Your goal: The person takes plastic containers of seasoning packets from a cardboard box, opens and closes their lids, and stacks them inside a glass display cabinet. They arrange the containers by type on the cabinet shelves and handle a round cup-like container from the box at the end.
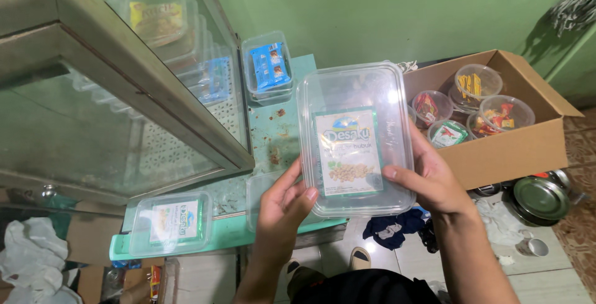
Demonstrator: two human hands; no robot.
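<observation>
At the far left stands one glass case (124, 93) with a metal frame; behind its panes stacked clear tubs (174, 31) show, too blurred by glare to count. Near the left edge lies crumpled white cloth (31, 260). On the green table (273, 130), one small lidded tub (171, 223) sits at the near left corner with a green-and-white packet inside. Farther back, just beside the case, a short stack of tubs (268, 68) holds blue packets; how many tubs are stacked I cannot tell.

The left hand (282, 211) grips the near left corner of the held tub (354, 139), thumb on top and fingers curled beneath. This one clear rectangular tub is held above the table's right edge, lid facing up, with one green packet (348, 151) picturing beans inside. Another clear tub (257, 195) lies on the table just under it, mostly hidden. The right hand (434, 183) clasps the tub's near right side, thumb laid across the lid.

To the right, one open cardboard box (515, 149) holds five round clear cups (478, 80) that I can make out, each with small colourful sachets. On the floor near the box sit a round metal lid (541, 198), dark cloth (397, 226) and one small cup (535, 247).
</observation>
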